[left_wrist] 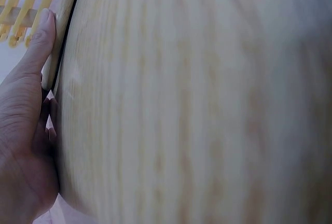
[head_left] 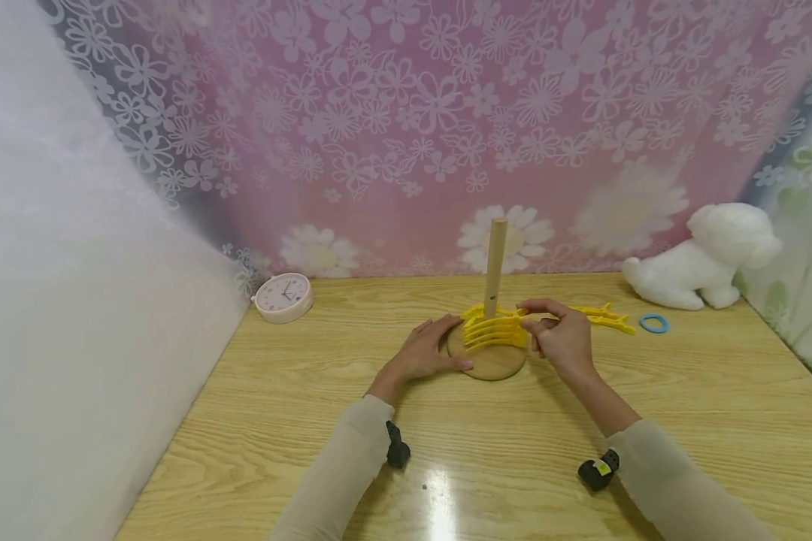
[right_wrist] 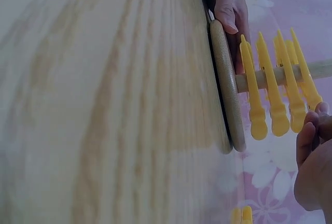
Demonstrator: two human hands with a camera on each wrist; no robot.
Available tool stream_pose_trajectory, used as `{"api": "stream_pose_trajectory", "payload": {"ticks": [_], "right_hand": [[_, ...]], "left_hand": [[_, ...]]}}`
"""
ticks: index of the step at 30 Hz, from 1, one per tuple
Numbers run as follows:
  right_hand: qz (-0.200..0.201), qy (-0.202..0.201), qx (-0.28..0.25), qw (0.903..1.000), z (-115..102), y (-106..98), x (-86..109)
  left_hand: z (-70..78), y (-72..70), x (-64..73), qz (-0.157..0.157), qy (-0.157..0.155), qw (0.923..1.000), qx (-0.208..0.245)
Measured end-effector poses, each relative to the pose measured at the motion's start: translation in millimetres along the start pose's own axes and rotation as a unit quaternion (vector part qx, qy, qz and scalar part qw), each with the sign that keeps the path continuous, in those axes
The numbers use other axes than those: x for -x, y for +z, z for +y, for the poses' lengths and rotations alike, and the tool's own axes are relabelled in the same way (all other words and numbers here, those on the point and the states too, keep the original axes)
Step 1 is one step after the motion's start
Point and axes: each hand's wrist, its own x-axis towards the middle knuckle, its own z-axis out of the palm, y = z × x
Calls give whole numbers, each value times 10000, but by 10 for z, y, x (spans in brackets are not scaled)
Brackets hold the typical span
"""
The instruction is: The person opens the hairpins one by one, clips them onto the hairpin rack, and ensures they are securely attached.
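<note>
A wooden post [head_left: 495,267] rises from a round wooden base [head_left: 495,370] on the table. Several yellow plastic clips [right_wrist: 264,79] sit one above another across the post, clamped around it. My left hand [head_left: 422,352] grips the left rim of the base; its thumb lies on the near edge in the left wrist view, while the other fingers are partly hidden. With thumb and fingertips, my right hand [head_left: 565,338] pinches the right end of the topmost clip. Just beyond that hand, more yellow clips [head_left: 612,318] lie on the table.
A blue ring [head_left: 653,323] lies right of the loose clips. Behind it sits a white plush dog [head_left: 707,263]. A pink round clock [head_left: 283,297] stands at the far left of the wooden table [head_left: 298,376], and a flowered curtain [head_left: 406,150] hangs along the back edge.
</note>
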Motion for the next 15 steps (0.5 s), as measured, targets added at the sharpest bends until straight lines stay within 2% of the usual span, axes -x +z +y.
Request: {"api": "stream_pose_trajectory", "payload": {"ticks": [9, 15], "right_hand": [[-248, -94, -131, 9996, 46, -7, 11], [-488, -164, -466, 9976, 63, -18, 16]], "left_hand": [[-6, 0, -5, -23, 82, 10000, 5], [-6, -5, -16, -10, 151, 9999, 2]]}}
